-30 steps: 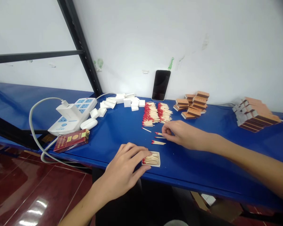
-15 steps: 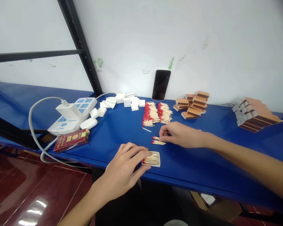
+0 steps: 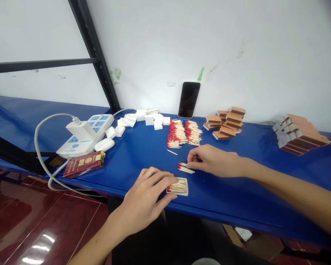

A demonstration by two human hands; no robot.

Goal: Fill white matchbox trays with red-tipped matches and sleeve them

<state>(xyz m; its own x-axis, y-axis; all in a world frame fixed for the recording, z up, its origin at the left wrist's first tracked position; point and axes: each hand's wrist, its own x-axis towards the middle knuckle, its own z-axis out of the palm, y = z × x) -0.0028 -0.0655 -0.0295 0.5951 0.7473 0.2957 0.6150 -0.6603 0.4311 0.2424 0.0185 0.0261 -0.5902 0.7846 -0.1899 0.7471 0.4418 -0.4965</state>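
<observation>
My left hand (image 3: 147, 195) grips the left end of a small white matchbox tray (image 3: 186, 187) at the near edge of the blue table. Red-headed matches (image 3: 179, 187) lie inside, their heads partly under my fingers. Just beyond the tray, my right hand (image 3: 209, 160) pinches the plain ends of a few matches (image 3: 183, 164). Against them on the near side lies another small group of matches (image 3: 185, 169). Farther back are two heaps of matches (image 3: 177, 133), and one loose match (image 3: 171, 151) lies in front of them.
A phone (image 3: 189, 99) leans against the wall. Stacked brown matchboxes (image 3: 227, 124) stand at back right, with a larger stack (image 3: 300, 134) farther right. White trays (image 3: 149, 117) lie at back left, near a power strip (image 3: 99, 123), a white mouse-like case (image 3: 104, 144) and a red packet (image 3: 84, 164).
My right hand has moved slightly toward me, bringing its pinched matches closer to the small group. My left hand stays on the tray.
</observation>
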